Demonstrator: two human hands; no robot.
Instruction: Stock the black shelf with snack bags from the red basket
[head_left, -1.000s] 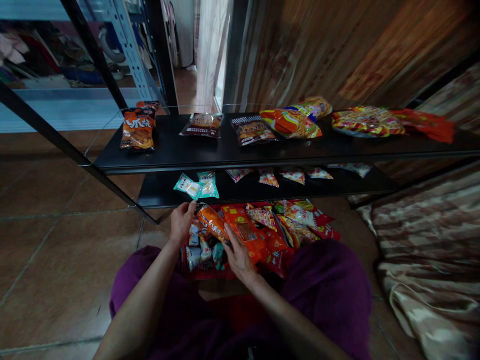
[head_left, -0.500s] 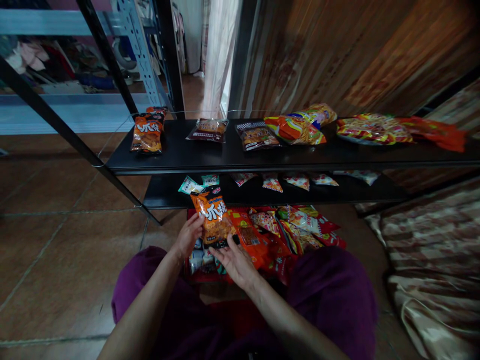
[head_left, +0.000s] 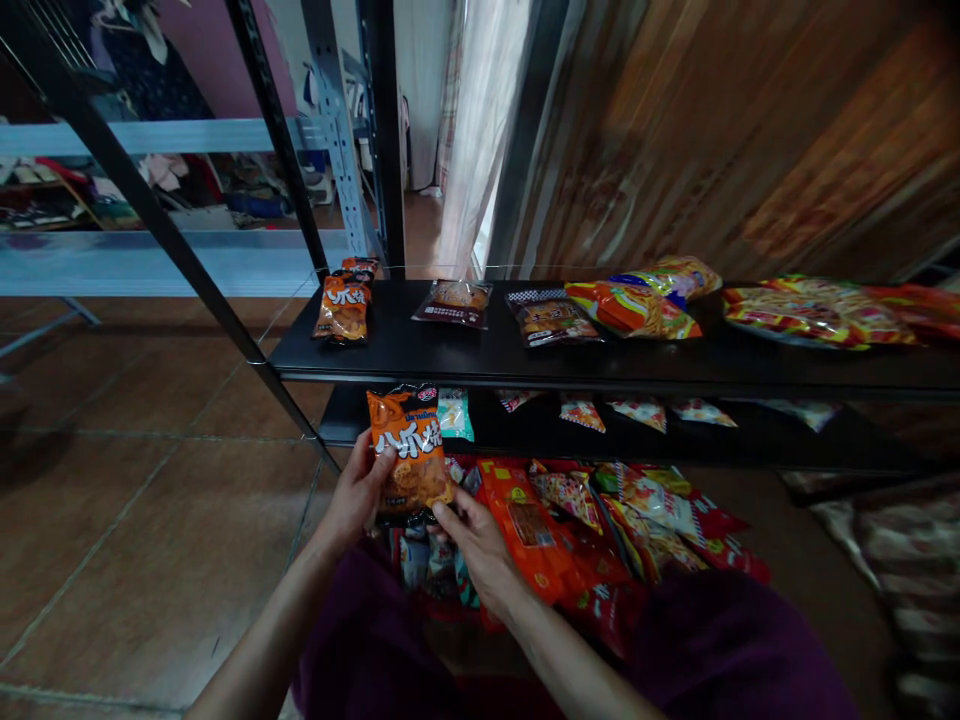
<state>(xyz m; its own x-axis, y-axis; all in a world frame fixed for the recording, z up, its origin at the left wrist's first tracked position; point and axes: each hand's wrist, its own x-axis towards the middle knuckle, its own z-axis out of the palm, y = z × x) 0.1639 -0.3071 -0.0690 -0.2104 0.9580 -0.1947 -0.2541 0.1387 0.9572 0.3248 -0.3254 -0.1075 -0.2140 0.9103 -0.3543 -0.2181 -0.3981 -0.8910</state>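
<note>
Both hands are closed on one orange foil snack packet with white lettering, held upright above the person's lap, in front of the lower shelf's edge. The left hand grips its left edge, thumb on the front and fingers behind. The right hand pinches the bottom right corner at about 5 o'clock from the packet's middle. Gripped only at the margins, the printed face stays uncovered and turned toward the person, probably so that it can be read.

At about 11 o'clock from the held packet, two matching orange packets lie at the left end of the black metal upper shelf. Along it toward 1 and 2 o'clock lie brown clear-fronted packets and yellow and red bags, each kind apparently in its own patch. A teal sachet lies on the lower shelf just behind the packet. At 4 o'clock, a heap of red and orange packets lies loose beside the purple trousers.
</note>
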